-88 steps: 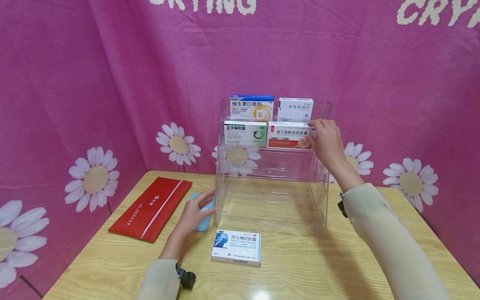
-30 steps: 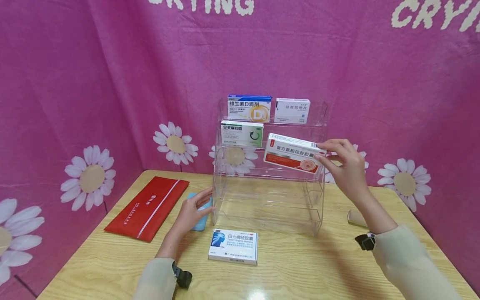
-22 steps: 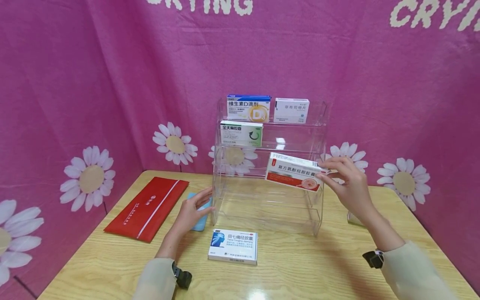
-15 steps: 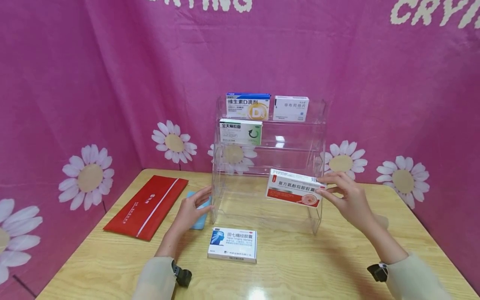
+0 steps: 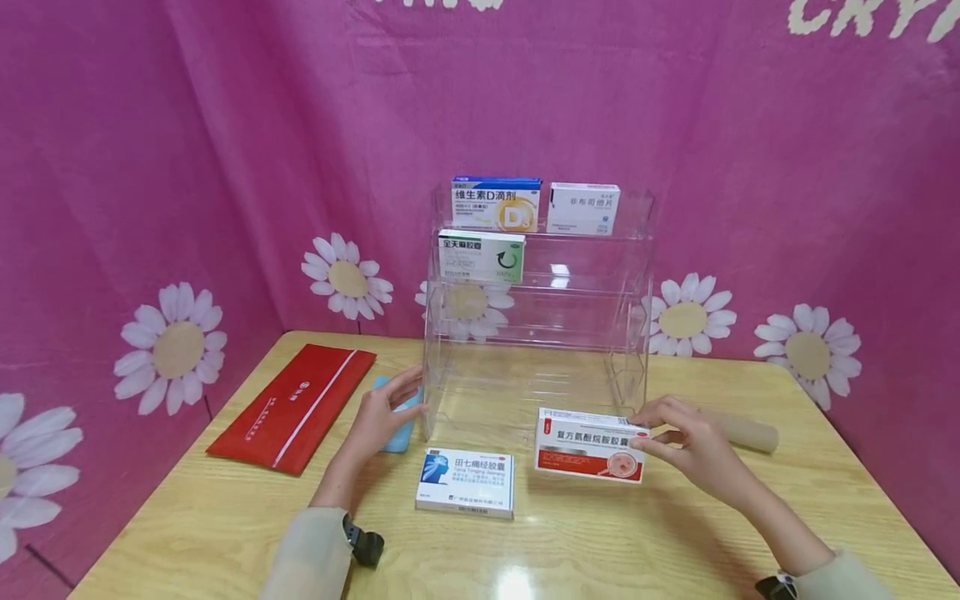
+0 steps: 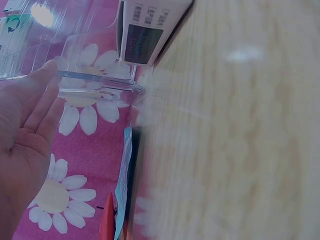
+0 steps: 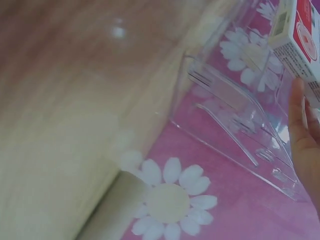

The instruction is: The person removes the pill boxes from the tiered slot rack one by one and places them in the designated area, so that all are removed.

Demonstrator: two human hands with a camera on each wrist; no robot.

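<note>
My right hand (image 5: pixel 693 446) pinches the right end of a red-and-white medicine box (image 5: pixel 589 458), its printed front facing me. The box is just above the table, before the lower right of a clear acrylic display rack (image 5: pixel 540 317). My left hand (image 5: pixel 381 417) rests its extended fingers against the rack's left side, as the left wrist view also shows with the rack edge (image 6: pixel 100 80) by the fingertips. A white-and-blue medicine box (image 5: pixel 465 483) lies flat on the table between the hands.
The rack's top tier bears a vitamin D box (image 5: pixel 495 204) and a small white box (image 5: pixel 583 208); below is a green-and-white box (image 5: pixel 482 257). Left lie a red pouch (image 5: pixel 294 408) and a light blue item (image 5: pixel 400 433). A beige cylinder (image 5: pixel 750 433) lies right.
My right hand has drawn the red-and-white box out of the rack's second tier and brought it down toward the table. The left hand has stayed against the rack.
</note>
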